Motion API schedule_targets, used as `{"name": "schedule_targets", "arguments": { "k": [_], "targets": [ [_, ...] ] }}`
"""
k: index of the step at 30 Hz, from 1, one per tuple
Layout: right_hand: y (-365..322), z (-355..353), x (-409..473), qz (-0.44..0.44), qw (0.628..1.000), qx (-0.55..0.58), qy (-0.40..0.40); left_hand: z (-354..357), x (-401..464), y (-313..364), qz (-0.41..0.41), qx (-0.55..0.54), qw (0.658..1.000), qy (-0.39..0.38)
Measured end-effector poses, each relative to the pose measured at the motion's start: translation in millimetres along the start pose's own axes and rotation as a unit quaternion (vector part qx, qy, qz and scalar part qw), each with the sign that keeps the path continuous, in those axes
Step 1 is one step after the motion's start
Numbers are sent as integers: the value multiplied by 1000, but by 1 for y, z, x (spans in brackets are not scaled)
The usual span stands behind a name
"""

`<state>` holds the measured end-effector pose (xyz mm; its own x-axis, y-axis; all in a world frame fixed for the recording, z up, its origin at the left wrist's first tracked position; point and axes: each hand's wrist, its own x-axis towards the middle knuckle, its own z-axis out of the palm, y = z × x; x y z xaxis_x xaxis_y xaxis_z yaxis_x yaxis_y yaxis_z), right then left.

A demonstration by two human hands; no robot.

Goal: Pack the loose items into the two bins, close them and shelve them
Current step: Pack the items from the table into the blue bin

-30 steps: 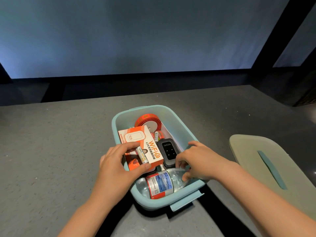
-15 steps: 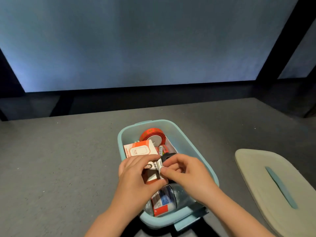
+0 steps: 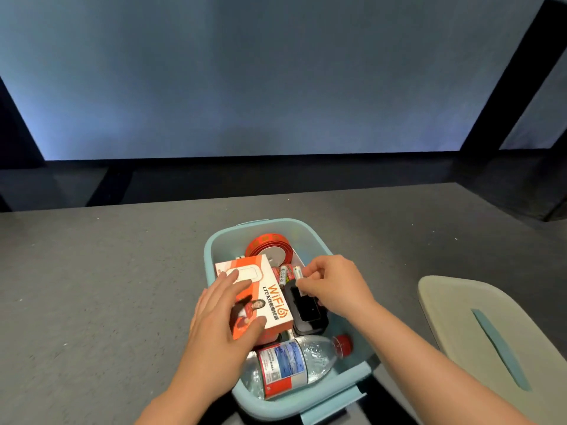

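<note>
Right hand (image 3: 333, 286) has moved back, pinching a small white battery (image 3: 297, 273); left hand's (image 3: 221, 314) flat, open fingers steady the orange WiFi box (image 3: 270, 297) inside the teal plastic bin (image 3: 310, 237), apparently making room.

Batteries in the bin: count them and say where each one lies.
3 visible. One white battery is pinched by the right hand; a second battery and a third battery lie beside it, between the WiFi box and the bin wall. More may be hidden underneath.
</note>
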<state>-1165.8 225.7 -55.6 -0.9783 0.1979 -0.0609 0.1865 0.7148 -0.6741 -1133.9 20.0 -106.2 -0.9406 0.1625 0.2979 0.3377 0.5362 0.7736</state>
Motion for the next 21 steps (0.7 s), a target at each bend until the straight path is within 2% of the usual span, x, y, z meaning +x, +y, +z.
{"name": "schedule_targets", "arguments": {
  "k": [4, 13, 18, 21],
  "targets": [
    [-2, 17, 26, -13, 989, -135, -52, -2, -1, -8, 6, -27, 1000, -9],
    [2, 38, 45, 16, 990, -94, -108, -8, -4, -20, 23, 20, 999, -14],
    [1, 37, 45, 8, 990, -89, -105, -9, -6, -19, 3, 14, 1000, -17],
    [-12, 30, 33, -36, 995, -84, -38, -19, -21, -21, -15, -12, 1000, -13]
  ]
}}
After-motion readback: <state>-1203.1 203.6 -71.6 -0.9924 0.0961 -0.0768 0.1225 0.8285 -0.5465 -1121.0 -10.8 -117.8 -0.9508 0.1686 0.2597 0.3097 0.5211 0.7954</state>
